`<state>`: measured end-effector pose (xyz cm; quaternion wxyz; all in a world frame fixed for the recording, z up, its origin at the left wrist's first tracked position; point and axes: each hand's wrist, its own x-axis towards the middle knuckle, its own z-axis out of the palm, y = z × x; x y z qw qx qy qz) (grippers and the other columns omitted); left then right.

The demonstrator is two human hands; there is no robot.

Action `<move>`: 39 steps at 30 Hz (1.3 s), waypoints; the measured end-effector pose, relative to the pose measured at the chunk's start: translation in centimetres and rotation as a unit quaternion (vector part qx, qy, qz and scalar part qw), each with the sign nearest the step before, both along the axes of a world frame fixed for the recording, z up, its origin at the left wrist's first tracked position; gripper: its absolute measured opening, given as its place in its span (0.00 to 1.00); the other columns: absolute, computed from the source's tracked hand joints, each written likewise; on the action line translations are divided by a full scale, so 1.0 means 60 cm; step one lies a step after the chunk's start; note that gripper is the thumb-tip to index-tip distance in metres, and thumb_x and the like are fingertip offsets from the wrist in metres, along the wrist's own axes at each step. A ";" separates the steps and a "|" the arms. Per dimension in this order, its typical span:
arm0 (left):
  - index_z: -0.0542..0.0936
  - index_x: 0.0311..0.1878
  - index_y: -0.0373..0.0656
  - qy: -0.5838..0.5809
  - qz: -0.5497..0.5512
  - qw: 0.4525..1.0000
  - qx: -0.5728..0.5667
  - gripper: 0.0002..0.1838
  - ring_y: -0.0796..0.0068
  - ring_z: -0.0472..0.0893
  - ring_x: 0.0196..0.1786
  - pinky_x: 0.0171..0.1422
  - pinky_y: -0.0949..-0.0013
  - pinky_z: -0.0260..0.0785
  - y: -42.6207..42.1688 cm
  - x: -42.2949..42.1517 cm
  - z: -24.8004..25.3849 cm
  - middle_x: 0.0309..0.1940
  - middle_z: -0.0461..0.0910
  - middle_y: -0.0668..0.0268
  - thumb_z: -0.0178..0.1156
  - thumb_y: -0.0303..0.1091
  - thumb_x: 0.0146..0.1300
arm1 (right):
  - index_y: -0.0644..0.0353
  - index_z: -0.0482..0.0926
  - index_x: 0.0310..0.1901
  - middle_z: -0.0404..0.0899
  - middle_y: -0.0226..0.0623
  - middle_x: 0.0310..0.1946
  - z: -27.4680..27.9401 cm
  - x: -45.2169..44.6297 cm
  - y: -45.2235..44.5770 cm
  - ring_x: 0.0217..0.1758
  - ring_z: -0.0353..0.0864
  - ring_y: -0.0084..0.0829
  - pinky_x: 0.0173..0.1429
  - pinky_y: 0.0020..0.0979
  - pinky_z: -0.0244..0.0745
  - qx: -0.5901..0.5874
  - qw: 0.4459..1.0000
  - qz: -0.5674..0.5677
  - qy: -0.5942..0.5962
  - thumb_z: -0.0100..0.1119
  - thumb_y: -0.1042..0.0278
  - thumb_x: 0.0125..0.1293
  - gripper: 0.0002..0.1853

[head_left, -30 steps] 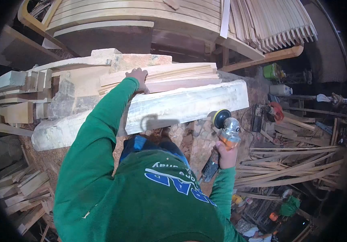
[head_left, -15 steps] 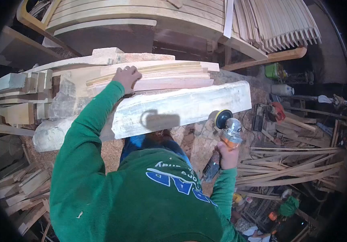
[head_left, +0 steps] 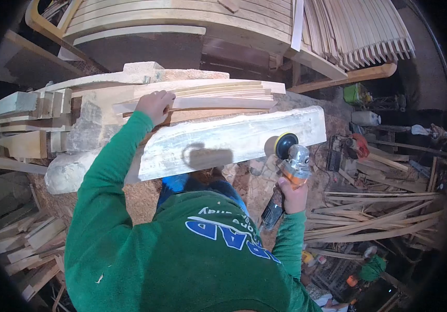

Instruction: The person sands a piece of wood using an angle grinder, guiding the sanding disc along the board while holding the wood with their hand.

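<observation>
Okay, pale strip (head_left: 223, 103) lying nearly level, long axis left to right across upper middle of frame. Power tool (head_left: 296, 169) running lengthwise from lower left to upper right, black disc pad (head_left: 286, 146) at top end, yellow-rimmed, angled toward upper left.

Strip reaching right from left hand (head_left: 156, 106), fingers clamped on it near its left end. More thin strips (head_left: 234, 89) stacked just above it in frame. Tool inside right hand (head_left: 293, 196), fingers closed round the body; pad beyond the hand, by right part of whitish slab (head_left: 239, 136). Pad contact with slab: can't tell.

Slab long and rough-edged, slanting up to the right, with dark shadow mid-length. Counter (head_left: 86, 122) grey and worn at left, behind slab. Slatted wooden frame (head_left: 182, 20) along top. Curved strips (head_left: 369, 226) piled at right, offcuts (head_left: 44, 234) at lower left, green container (head_left: 353, 94) and white jug (head_left: 365, 118) at upper right.
</observation>
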<state>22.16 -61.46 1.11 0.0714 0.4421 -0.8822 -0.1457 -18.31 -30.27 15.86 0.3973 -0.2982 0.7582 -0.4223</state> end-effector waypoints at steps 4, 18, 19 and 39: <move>0.82 0.64 0.54 0.038 0.014 0.995 -0.089 0.29 0.55 0.87 0.47 0.50 0.51 0.82 0.057 0.030 0.037 0.44 0.84 0.63 0.72 0.31 0.57 | 0.66 0.81 0.62 0.87 0.36 0.49 -0.001 -0.004 0.002 0.48 0.87 0.29 0.54 0.33 0.83 0.015 0.999 -0.025 -0.045 0.75 0.69 0.67 0.24; 0.80 0.71 0.46 0.187 -0.023 0.974 0.129 0.35 0.46 0.83 0.62 0.67 0.49 0.75 0.243 -0.097 0.104 0.59 0.84 0.54 0.73 0.42 0.58 | 0.65 0.80 0.62 0.88 0.37 0.48 0.011 -0.044 0.013 0.47 0.88 0.28 0.51 0.34 0.84 0.029 0.999 0.019 0.036 0.77 0.64 0.65 0.27; 0.80 0.70 0.46 0.175 -0.022 0.980 0.095 0.35 0.46 0.82 0.64 0.68 0.48 0.73 0.254 -0.110 0.095 0.61 0.83 0.55 0.73 0.42 0.58 | 0.65 0.81 0.62 0.88 0.37 0.48 0.011 -0.050 0.011 0.46 0.88 0.28 0.51 0.33 0.83 0.061 0.997 0.037 0.039 0.77 0.63 0.65 0.27; 0.90 0.58 0.52 0.099 0.168 0.981 0.005 0.29 0.58 0.83 0.60 0.65 0.52 0.69 0.337 0.118 0.067 0.54 0.88 0.66 0.80 0.55 0.55 | 0.66 0.83 0.63 0.90 0.42 0.52 -0.036 0.117 -0.130 0.54 0.88 0.31 0.63 0.36 0.80 0.176 0.942 0.283 0.035 0.72 0.42 0.73 0.33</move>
